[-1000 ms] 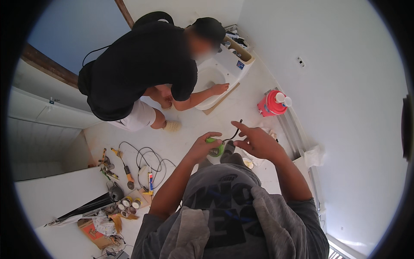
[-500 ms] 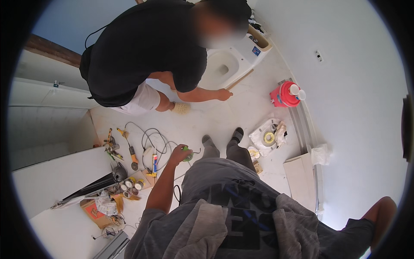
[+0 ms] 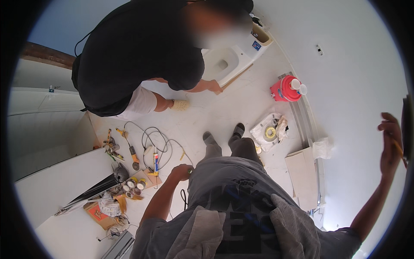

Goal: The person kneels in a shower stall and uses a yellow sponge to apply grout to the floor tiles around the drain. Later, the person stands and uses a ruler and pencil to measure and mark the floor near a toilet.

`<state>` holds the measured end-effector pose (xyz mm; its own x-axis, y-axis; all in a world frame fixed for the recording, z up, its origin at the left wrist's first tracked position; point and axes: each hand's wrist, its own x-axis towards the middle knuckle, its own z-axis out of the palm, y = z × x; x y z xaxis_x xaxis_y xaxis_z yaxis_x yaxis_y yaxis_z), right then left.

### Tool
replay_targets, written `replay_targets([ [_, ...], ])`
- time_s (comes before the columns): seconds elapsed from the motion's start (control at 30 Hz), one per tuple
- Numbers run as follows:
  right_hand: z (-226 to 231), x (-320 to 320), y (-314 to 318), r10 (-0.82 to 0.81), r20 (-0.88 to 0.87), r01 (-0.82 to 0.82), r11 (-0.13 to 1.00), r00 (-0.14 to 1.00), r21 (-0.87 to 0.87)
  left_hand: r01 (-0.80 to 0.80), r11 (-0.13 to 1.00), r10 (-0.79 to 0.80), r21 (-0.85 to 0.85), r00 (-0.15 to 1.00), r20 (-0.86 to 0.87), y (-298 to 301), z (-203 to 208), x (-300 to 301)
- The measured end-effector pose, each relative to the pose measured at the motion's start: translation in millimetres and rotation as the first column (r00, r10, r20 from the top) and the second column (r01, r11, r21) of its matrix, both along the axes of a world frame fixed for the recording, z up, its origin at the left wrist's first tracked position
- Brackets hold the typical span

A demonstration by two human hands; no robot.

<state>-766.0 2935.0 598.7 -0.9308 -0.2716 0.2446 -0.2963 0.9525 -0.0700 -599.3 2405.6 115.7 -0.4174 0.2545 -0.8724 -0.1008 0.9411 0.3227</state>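
Beside my left hip, my left hand (image 3: 181,172) is closed around a small green tool (image 3: 190,172), mostly hidden by the fingers and shirt. At the far right, my right hand (image 3: 390,144) is raised by the wall, next to a dark-edged thing (image 3: 406,129) at the picture's rim. A thin orange-yellow pencil (image 3: 397,147) sits in that hand, with some fingers stretched upward. Ahead, another person in a black shirt (image 3: 138,52) bends over; their hand touches a long thin wooden strip (image 3: 236,78) beside the white toilet (image 3: 222,64).
A red drink cooler (image 3: 285,90) with white cups stands by the right wall. Cardboard sheets (image 3: 302,177) and a white tray (image 3: 267,131) with a tape roll lie to the right. Leftward are an angle grinder (image 3: 134,159), a looped cable (image 3: 161,140), a sealant gun (image 3: 155,163) and several cans (image 3: 131,183).
My right hand has come up into view at the right wall with the pencil. My left hand has drawn back to my hip with the green tool. The other person's hand has shifted left.
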Motion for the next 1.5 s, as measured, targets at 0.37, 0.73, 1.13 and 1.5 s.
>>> replay_targets([
  [0.37,-406.3,138.7,15.3,0.196,0.959,0.528,0.803,0.204,-0.277,-0.585,0.777,0.509,0.234,0.802,0.313,7.1,75.4,-50.6],
  [0.73,-266.8,-98.1,182.2,0.718,0.243,0.609,-0.306,0.652,-0.731,-0.595,0.121,0.723,0.795,0.601,0.340,128.1,280.6,-125.6],
  [1.13,-532.1,-207.7,124.6,0.142,0.985,0.242,0.956,0.101,-0.163,-0.297,0.954,0.297,0.030,0.955,0.012,296.5,80.6,-300.9],
  [1.5,-896.9,-243.2,4.0,0.547,0.742,0.430,0.819,-0.387,-0.380,-0.867,0.472,0.783,-0.160,0.329,0.528,317.5,-379.4,-348.2],
])
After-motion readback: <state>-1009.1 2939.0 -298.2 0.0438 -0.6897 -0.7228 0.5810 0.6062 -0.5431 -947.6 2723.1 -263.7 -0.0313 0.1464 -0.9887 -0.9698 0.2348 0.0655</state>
